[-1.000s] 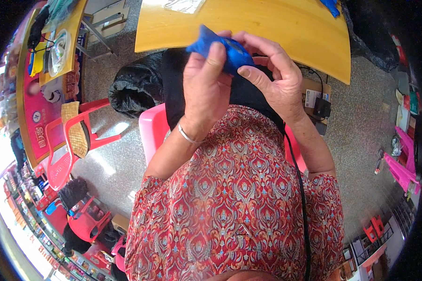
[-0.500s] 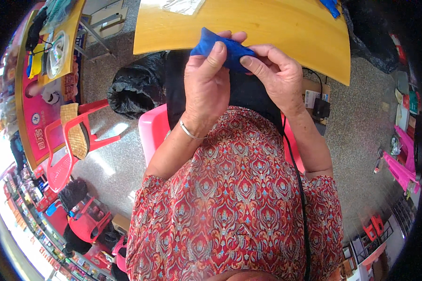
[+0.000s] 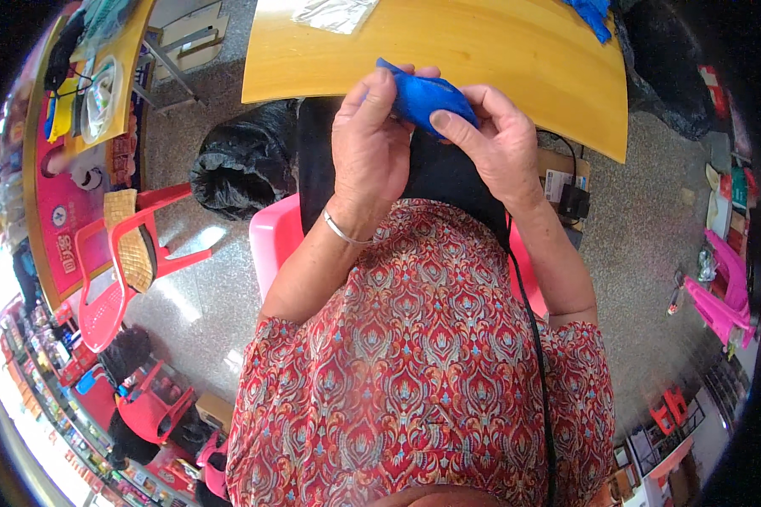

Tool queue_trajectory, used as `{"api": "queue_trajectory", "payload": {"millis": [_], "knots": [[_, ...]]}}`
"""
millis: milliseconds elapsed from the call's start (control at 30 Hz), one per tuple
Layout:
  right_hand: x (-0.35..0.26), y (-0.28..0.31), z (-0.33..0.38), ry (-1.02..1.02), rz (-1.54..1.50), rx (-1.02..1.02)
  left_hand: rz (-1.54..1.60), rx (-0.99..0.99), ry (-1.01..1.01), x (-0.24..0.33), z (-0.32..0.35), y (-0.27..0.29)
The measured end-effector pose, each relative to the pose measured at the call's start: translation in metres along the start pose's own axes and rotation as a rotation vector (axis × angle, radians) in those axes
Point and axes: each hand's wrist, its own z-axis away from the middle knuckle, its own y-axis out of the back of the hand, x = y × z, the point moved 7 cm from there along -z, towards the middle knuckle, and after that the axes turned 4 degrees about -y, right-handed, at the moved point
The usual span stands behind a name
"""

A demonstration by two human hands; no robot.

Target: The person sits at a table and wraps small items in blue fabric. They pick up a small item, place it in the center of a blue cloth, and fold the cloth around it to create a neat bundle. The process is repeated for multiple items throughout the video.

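Note:
A folded piece of blue fabric is held between my two hands, just above the near edge of the yellow table. My left hand is closed around its left end, fingers behind and thumb in front. At the right end my right hand pinches it, the thumb pressed on its front face. The fingers behind the fabric are partly hidden. What the folded piece is exactly I cannot make out.
A clear plastic bag lies on the table's far side, and more blue fabric sits at its far right corner. Black bags stand on the floor at left and beyond the right corner. A red plastic chair is farther left.
The blue fabric has turned in my hands and now looks rounder and more bunched. My left thumb has moved up and left, off its front face.

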Motion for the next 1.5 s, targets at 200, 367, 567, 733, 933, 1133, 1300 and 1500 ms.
{"api": "queue_trajectory", "payload": {"millis": [200,367,567,733,933,1133,1300,1500], "knots": [[0.006,0.006,-0.006,-0.053,0.116,-0.030,0.105,0.106,0.130,-0.015,-0.011,0.022],[0.002,0.032,-0.015,-0.195,-0.154,-0.067,-0.022,0.175,0.184,-0.017,-0.002,0.054],[0.008,0.091,-0.055,-0.065,0.621,0.055,-0.035,0.286,0.242,-0.022,0.004,0.090],[0.008,0.097,-0.061,-0.179,0.548,-0.030,-0.037,0.271,0.203,-0.017,0.001,0.088],[0.005,0.105,-0.064,-0.069,0.964,0.044,-0.185,0.187,0.172,-0.017,-0.003,0.061],[-0.001,0.073,-0.049,-0.145,0.280,-0.216,-0.436,0.007,0.102,-0.030,-0.014,0.026],[-0.009,0.057,-0.042,-0.009,0.128,-0.149,-0.467,-0.135,0.062,-0.028,-0.012,0.003],[0.019,0.027,-0.009,-0.109,-0.120,-0.085,-0.242,0.041,-0.009,-0.016,-0.003,-0.004]]}}
